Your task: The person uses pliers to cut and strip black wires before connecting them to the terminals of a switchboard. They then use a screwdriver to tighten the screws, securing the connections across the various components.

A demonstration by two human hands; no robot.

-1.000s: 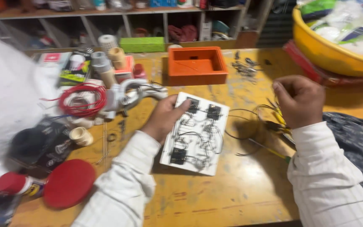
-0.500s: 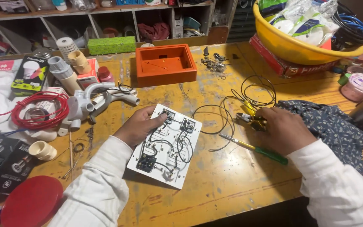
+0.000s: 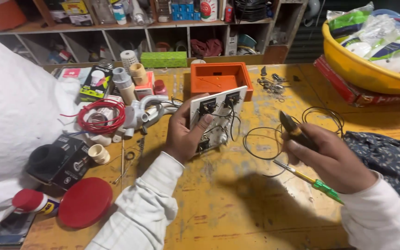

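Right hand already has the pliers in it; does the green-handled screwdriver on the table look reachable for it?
Probably yes: the screwdriver lies just under the right hand, nothing between, but the pliers fill its grip.

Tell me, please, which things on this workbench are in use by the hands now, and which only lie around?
In use:
- white switch plate with black wires, held tilted by the left hand
- black-and-yellow pliers in the right hand

Lying about:
- green-handled screwdriver
- orange box
- red wire coil
- red lid
- yellow basin
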